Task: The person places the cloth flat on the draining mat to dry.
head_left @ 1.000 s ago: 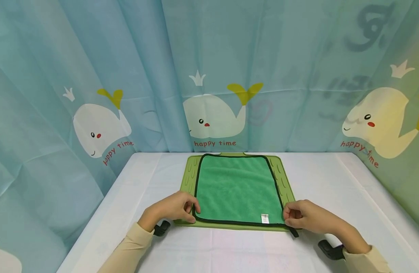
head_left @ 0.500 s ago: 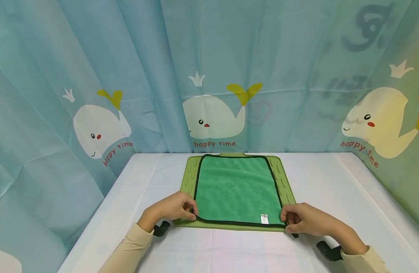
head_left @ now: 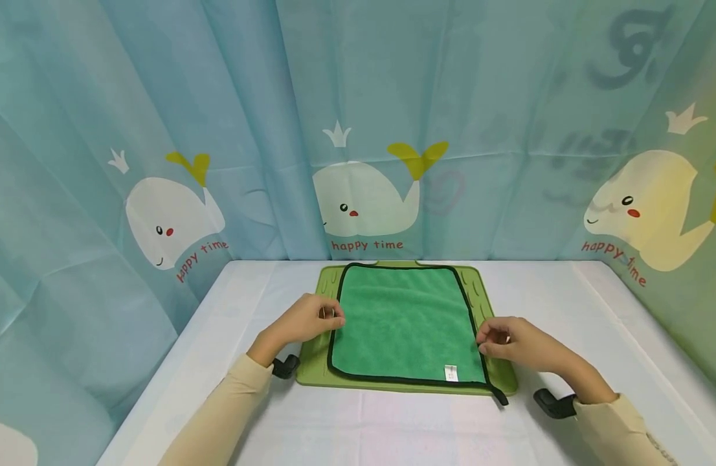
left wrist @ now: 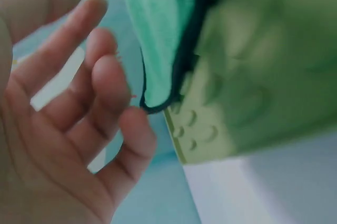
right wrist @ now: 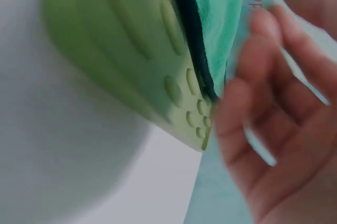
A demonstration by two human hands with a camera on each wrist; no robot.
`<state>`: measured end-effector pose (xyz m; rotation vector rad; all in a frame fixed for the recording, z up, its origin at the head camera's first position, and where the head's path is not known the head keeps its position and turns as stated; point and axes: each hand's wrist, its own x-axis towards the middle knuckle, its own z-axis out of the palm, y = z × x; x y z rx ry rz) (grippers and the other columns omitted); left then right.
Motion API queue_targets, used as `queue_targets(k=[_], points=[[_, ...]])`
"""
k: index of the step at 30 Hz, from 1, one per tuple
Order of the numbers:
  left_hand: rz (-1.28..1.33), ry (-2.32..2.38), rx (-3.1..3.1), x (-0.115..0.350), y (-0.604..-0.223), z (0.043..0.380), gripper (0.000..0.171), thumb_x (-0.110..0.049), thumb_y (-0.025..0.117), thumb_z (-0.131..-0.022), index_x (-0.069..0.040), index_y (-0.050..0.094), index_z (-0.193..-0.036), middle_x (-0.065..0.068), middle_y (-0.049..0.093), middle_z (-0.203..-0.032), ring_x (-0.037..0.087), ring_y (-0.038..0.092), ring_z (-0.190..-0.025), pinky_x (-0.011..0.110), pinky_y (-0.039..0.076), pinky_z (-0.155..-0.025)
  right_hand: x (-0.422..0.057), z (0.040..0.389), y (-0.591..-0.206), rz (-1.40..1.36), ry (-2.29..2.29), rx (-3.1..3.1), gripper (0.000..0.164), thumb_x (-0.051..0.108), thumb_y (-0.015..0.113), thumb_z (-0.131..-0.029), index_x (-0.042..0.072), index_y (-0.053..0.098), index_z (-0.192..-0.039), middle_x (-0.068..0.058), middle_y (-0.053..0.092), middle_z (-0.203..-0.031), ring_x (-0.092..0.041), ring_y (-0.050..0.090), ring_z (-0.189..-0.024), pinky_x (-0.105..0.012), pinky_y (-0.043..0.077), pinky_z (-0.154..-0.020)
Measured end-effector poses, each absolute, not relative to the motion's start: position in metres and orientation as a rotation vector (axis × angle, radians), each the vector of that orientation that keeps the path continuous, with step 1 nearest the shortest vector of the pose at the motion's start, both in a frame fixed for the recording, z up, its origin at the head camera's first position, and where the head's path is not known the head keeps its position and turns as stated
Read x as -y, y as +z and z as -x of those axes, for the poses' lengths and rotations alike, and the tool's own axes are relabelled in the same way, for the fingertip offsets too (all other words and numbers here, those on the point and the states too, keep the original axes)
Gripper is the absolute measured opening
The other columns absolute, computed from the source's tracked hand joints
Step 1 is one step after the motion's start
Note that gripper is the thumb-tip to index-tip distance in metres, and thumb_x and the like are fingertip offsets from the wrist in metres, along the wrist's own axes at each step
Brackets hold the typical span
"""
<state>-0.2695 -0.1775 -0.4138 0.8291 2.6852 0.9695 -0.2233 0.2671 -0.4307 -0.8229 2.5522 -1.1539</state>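
Observation:
A green towel (head_left: 407,323) with black edging lies spread flat over an olive-green board (head_left: 314,366), in the middle of the head view. Near its front edge sits a small white label (head_left: 451,373), and a black loop (head_left: 500,395) sticks out at the front right corner. My left hand (head_left: 304,318) hovers by the towel's left edge, fingers loosely bent and holding nothing. By the right edge is my right hand (head_left: 521,343), likewise empty with relaxed fingers. Both wrist views show nothing between the fingers of the left hand (left wrist: 79,108) or the right hand (right wrist: 284,113).
Raised oval bumps (right wrist: 172,91) line the board's sides. It rests at the back of a white-covered table (head_left: 404,427). A blue-green curtain (head_left: 358,77) with whale prints hangs behind and beside the table. A black wrist mount (head_left: 555,404) is on each wrist.
Both hands have let go of the towel's front corners and moved up along its sides, away from me. The towel and board stay nearly where they were.

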Motion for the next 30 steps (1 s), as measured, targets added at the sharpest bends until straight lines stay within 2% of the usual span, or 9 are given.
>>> queue_targets(k=[4, 8, 13, 15, 17, 19, 21, 25, 30], points=[[-0.706, 1.037, -2.782, 0.171, -0.406, 0.292, 0.011, -0.023, 0.069, -0.099, -0.015, 0.076, -0.097, 0.002, 0.062, -0.078, 0.013, 0.049, -0.061, 0.029, 0.043, -0.057, -0.259, 0.244, -0.427, 0.716, -1.201, -2.701, 0.006, 0.013, 0.066, -0.099, 0.007, 0.068, -0.100, -0.007, 0.068, -0.088, -0.005, 0.057, -0.076, -0.024, 0.048, -0.065], [-0.540, 1.073, -2.893, 0.167, -0.409, 0.312, 0.012, -0.025, 0.067, -0.100, -0.017, 0.076, -0.098, 0.003, 0.062, -0.080, 0.015, 0.047, -0.059, 0.031, 0.041, -0.056, -0.252, 0.267, -0.427, 0.596, -1.259, -2.752, 0.013, 0.016, 0.065, -0.100, 0.004, 0.068, -0.103, -0.011, 0.068, -0.092, -0.010, 0.056, -0.078, -0.027, 0.047, -0.067], [-0.362, 1.023, -2.921, 0.164, -0.416, 0.335, 0.018, -0.027, 0.064, -0.101, -0.014, 0.073, -0.109, 0.009, 0.065, -0.088, 0.019, 0.049, -0.062, 0.035, 0.043, -0.060, -0.241, 0.293, -0.432, 0.460, -1.220, -2.844, 0.016, 0.018, 0.065, -0.100, 0.003, 0.067, -0.105, -0.011, 0.066, -0.095, -0.015, 0.055, -0.079, -0.030, 0.046, -0.065], [-0.297, 0.985, -2.875, 0.163, -0.417, 0.342, 0.025, -0.029, 0.064, -0.101, -0.011, 0.069, -0.118, 0.014, 0.066, -0.102, 0.024, 0.057, -0.074, 0.039, 0.048, -0.068, -0.237, 0.301, -0.434, 0.424, -1.164, -2.889, 0.018, 0.019, 0.065, -0.100, 0.002, 0.066, -0.106, -0.012, 0.066, -0.097, -0.018, 0.056, -0.079, -0.032, 0.045, -0.065], [-0.244, 0.949, -2.817, 0.163, -0.416, 0.347, 0.036, -0.031, 0.064, -0.101, -0.008, 0.063, -0.129, 0.018, 0.064, -0.122, 0.030, 0.063, -0.095, 0.044, 0.052, -0.082, -0.233, 0.308, -0.436, 0.399, -1.091, -2.928, 0.021, 0.020, 0.065, -0.099, 0.001, 0.065, -0.108, -0.016, 0.067, -0.101, -0.023, 0.060, -0.083, -0.035, 0.048, -0.068], [-0.206, 0.928, -2.773, 0.162, -0.416, 0.350, 0.047, -0.033, 0.064, -0.101, -0.005, 0.055, -0.138, 0.020, 0.058, -0.138, 0.035, 0.061, -0.115, 0.049, 0.051, -0.095, -0.231, 0.314, -0.437, 0.380, -1.013, -2.943, 0.028, 0.022, 0.065, -0.099, -0.002, 0.063, -0.113, -0.021, 0.067, -0.108, -0.031, 0.063, -0.091, -0.042, 0.051, -0.073], [-0.192, 0.928, -2.761, 0.160, -0.417, 0.354, 0.053, -0.034, 0.064, -0.101, -0.003, 0.050, -0.143, 0.020, 0.053, -0.146, 0.038, 0.057, -0.126, 0.051, 0.049, -0.102, -0.229, 0.317, -0.438, 0.357, -0.936, -2.940, 0.037, 0.025, 0.066, -0.099, -0.006, 0.061, -0.119, -0.027, 0.065, -0.115, -0.038, 0.064, -0.100, -0.048, 0.053, -0.079], [-0.210, 0.915, -2.795, 0.155, -0.421, 0.360, 0.052, -0.033, 0.065, -0.101, -0.002, 0.053, -0.142, 0.019, 0.056, -0.145, 0.036, 0.061, -0.120, 0.049, 0.051, -0.100, -0.229, 0.324, -0.439, 0.322, -0.754, -2.932, 0.051, 0.030, 0.069, -0.097, -0.010, 0.056, -0.126, -0.032, 0.060, -0.123, -0.042, 0.063, -0.104, -0.054, 0.053, -0.083], [-0.256, 0.862, -2.844, 0.148, -0.424, 0.365, 0.047, -0.031, 0.068, -0.100, -0.001, 0.061, -0.136, 0.018, 0.058, -0.145, 0.030, 0.065, -0.105, 0.044, 0.053, -0.089, -0.229, 0.332, -0.440, 0.285, -0.726, -2.907, 0.058, 0.032, 0.069, -0.097, -0.011, 0.053, -0.133, -0.033, 0.060, -0.127, -0.044, 0.063, -0.108, -0.054, 0.053, -0.085]])
